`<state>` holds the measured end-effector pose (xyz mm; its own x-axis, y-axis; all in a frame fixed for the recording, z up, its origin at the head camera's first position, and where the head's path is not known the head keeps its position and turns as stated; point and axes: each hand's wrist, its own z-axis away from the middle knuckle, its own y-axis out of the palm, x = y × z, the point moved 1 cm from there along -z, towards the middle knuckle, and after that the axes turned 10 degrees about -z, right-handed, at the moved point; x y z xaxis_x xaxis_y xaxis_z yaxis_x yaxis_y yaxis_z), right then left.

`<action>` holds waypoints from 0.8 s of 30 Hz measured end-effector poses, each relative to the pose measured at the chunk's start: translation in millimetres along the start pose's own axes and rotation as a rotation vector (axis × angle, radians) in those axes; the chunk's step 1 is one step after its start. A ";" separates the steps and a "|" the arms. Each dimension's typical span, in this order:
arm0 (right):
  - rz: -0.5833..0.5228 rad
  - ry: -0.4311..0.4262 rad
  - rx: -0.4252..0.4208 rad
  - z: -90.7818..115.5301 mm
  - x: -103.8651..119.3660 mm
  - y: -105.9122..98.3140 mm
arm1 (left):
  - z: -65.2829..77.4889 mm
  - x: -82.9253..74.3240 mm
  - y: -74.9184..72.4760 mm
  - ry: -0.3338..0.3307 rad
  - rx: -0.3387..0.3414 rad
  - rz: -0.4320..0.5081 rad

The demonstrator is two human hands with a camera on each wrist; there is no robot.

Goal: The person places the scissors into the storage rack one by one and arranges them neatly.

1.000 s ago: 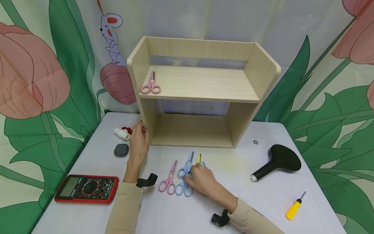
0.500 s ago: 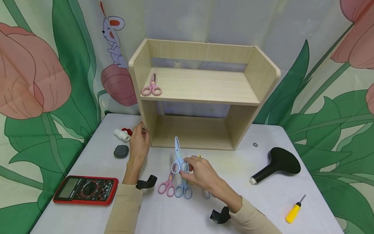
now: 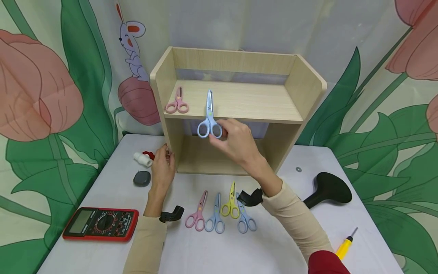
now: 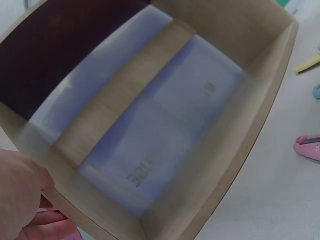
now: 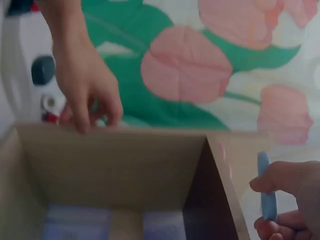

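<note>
My right hand [image 3: 237, 142] pinches light blue scissors [image 3: 209, 112] by the handles, blades pointing up. They overlap the upper board of the wooden shelf [image 3: 260, 101] in the head view; from the right wrist, the blue handle [image 5: 267, 192] shows edge-on between thumb and fingers. My left hand [image 3: 162, 167] grips the front edge of the shelf's left side panel [image 4: 75, 215], low down. Pink scissors [image 3: 177, 102] lie at the left end of the upper board. In front of the shelf lie pink scissors [image 3: 197, 213], blue scissors [image 3: 215, 215], yellow scissors [image 3: 230, 203] and more blue scissors [image 3: 245, 217].
Left on the white table stand a white fitting [image 3: 143, 160] with a red part, a dark grey rounded object [image 3: 142, 178] and a red multimeter [image 3: 100, 223]. To the right are a metal washer [image 3: 299, 169], a black paddle-shaped object [image 3: 330, 188] and a yellow screwdriver [image 3: 343, 247].
My right hand has picked the light blue scissors off the row on the table and raised them up toward the upper board. My left hand has stayed at the side panel.
</note>
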<state>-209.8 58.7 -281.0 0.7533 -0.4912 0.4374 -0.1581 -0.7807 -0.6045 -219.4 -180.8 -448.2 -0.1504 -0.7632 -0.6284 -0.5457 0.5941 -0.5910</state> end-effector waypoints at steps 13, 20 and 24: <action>-0.005 0.367 0.252 -76.4 -8.8 0.6 | -0.4 2.2 -1.5 0.010 0.015 0.009; -0.040 0.329 0.288 -78.8 -12.2 5.4 | 0.4 2.2 -2.5 -0.003 0.037 0.011; -0.037 0.319 0.231 -77.4 -12.8 9.3 | -0.7 2.0 -3.4 0.002 0.032 0.008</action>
<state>-270.3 27.7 -240.6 0.5135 -0.5881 0.6249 0.0407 -0.7107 -0.7023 -218.4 -184.5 -447.1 -0.1561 -0.7590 -0.6321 -0.5182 0.6078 -0.6017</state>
